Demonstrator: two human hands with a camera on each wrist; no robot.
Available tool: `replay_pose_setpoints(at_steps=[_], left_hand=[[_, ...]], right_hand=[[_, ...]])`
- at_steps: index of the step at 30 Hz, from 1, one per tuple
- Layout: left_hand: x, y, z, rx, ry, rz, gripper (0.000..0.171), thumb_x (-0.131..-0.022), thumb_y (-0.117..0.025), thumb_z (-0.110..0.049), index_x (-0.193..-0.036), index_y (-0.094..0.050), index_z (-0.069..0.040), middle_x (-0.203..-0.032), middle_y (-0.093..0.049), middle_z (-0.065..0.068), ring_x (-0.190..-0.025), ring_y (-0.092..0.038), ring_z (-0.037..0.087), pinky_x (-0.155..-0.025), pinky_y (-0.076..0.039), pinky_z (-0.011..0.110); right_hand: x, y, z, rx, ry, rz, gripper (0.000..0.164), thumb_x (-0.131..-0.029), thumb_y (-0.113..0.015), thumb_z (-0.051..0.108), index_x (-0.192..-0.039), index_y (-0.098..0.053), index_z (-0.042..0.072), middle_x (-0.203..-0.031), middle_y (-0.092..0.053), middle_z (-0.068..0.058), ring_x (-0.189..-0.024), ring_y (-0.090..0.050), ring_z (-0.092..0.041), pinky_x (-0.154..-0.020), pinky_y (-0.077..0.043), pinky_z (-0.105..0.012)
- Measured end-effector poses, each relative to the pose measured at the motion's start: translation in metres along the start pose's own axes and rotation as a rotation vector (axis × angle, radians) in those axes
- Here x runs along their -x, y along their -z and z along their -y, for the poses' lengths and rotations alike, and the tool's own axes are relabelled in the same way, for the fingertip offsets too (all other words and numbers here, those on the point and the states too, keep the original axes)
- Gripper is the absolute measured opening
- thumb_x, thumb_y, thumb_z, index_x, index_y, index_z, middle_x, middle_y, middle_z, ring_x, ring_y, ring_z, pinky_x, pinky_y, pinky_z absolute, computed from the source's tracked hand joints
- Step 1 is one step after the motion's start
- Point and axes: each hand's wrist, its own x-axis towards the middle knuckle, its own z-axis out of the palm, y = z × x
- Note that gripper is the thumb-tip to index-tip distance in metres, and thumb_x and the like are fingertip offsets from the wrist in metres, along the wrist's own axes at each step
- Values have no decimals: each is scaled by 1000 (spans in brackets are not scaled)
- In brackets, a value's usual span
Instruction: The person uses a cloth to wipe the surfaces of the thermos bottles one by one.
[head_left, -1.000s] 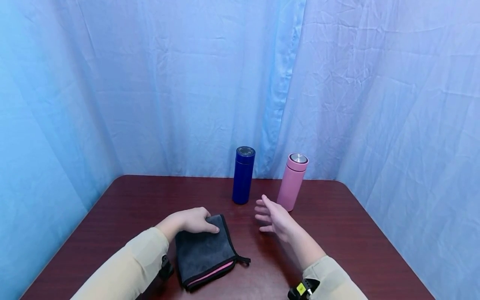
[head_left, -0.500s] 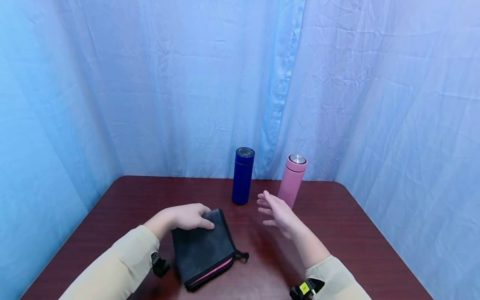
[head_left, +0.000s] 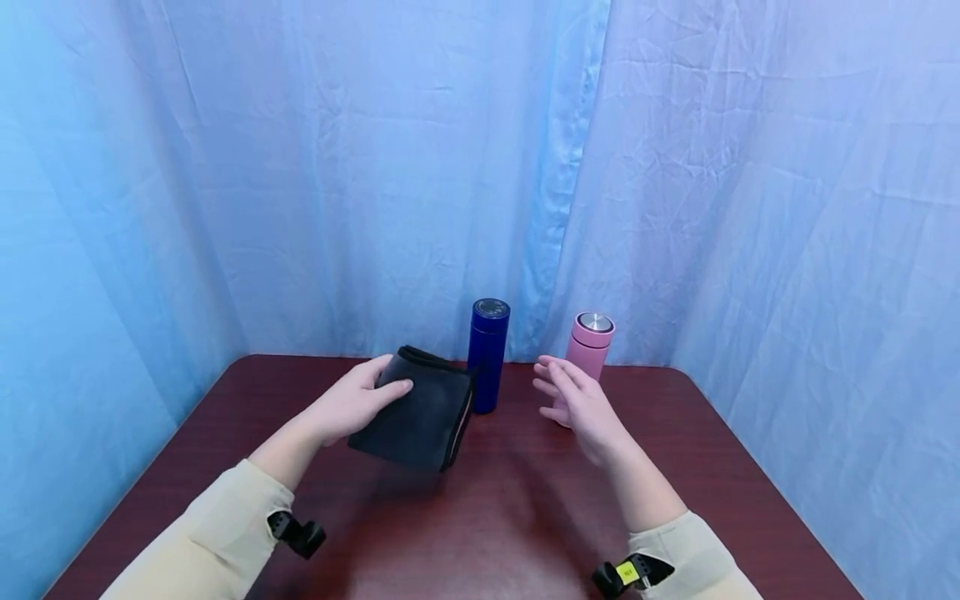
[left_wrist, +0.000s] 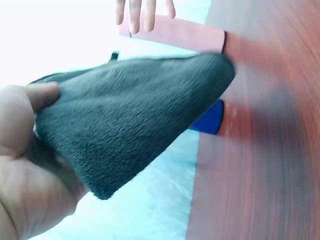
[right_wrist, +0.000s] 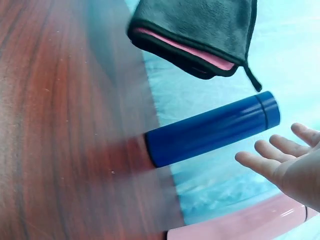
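Note:
A folded dark grey towel (head_left: 420, 417) with black edging is raised off the table in my left hand (head_left: 352, 400), the thumb across its near face. Plush pile shows on the towel (left_wrist: 130, 110) in the left wrist view; in the right wrist view, a pink inner layer and a small loop show on the towel (right_wrist: 200, 30). My right hand (head_left: 588, 408) is in the air with its fingers extended, holding nothing. In the head view it partly covers the pink bottle (head_left: 588, 354). Left of that stands a dark blue bottle (head_left: 489, 358), partly overlapped by the towel.
Both bottles stand upright toward the back of the dark red wooden table (head_left: 495, 533). Pale blue curtains (head_left: 375, 167) hang behind the table and along its sides. A black strap with a small device (head_left: 296, 533) is on the left wrist.
The left hand has lifted the towel off the table, moving it away from me and tilting it upright. The right hand has risen slightly and shifted right, still empty. Both bottles stayed put.

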Motion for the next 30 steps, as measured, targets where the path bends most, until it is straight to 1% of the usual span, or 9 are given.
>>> replay_pose_setpoints(at_steps=[2,6,9,13,16,21,24,27,30], left_hand=[[4,0,-2,46,-17,-54,39,-106,-58,-29,-139,-52,-8,-115,-68,17,-95,-72,32,-79,-60,46],[12,2,-5,45,-49,-162,39,-106,-58,-30,-138,-53,-8,-111,-69,17,-90,-73,31,-75,-60,43],[17,5,-4,36,-56,-202,39,-106,-58,-32,-137,-53,-8,-112,-68,18,-90,-73,31,-75,-60,43],[21,8,-2,34,-53,-233,39,-106,-57,-32,-136,-54,-8,-113,-67,19,-91,-72,31,-75,-60,42],[21,9,1,36,-50,-285,39,-106,-57,-32,-137,-54,-7,-116,-66,19,-93,-71,30,-76,-60,41],[19,13,3,21,-57,-426,42,-107,-54,-36,-138,-55,-8,-122,-63,17,-99,-67,24,-80,-58,36],[15,15,3,68,-54,-505,43,-107,-54,-38,-137,-55,-7,-125,-62,16,-100,-67,21,-79,-58,34],[9,18,5,127,-42,-557,45,-107,-53,-39,-138,-54,-7,-128,-61,16,-102,-66,21,-79,-58,33],[5,22,10,150,-18,-588,48,-107,-51,-42,-142,-52,-10,-132,-58,14,-107,-63,23,-82,-57,34]], right_hand=[[2,3,3,-4,24,-4,61,-107,-50,44,-151,-42,2,-154,-44,-18,-141,-43,-35,-105,-43,-59],[7,6,5,3,56,-6,59,-108,-50,41,-151,-41,2,-153,-44,-19,-140,-44,-35,-104,-42,-60],[10,7,6,22,74,-10,57,-108,-51,38,-151,-42,1,-153,-44,-20,-140,-44,-36,-104,-42,-61],[11,8,6,44,100,-14,55,-108,-52,34,-150,-42,1,-152,-45,-20,-140,-45,-36,-103,-43,-62],[8,8,6,67,127,-12,55,-107,-55,32,-151,-41,2,-152,-45,-19,-139,-46,-35,-103,-42,-62],[-3,2,9,108,191,-8,59,-106,-57,33,-154,-38,5,-153,-45,-15,-141,-43,-35,-104,-42,-60],[-13,-4,12,109,215,-21,63,-104,-61,34,-156,-36,9,-155,-43,-12,-143,-41,-33,-106,-41,-58],[-25,-10,15,121,225,-45,67,-101,-65,33,-158,-34,13,-157,-41,-8,-144,-40,-28,-109,-41,-54],[-38,-15,17,174,240,-68,73,-99,-69,34,-159,-32,16,-159,-39,-5,-144,-39,-24,-111,-39,-50]])
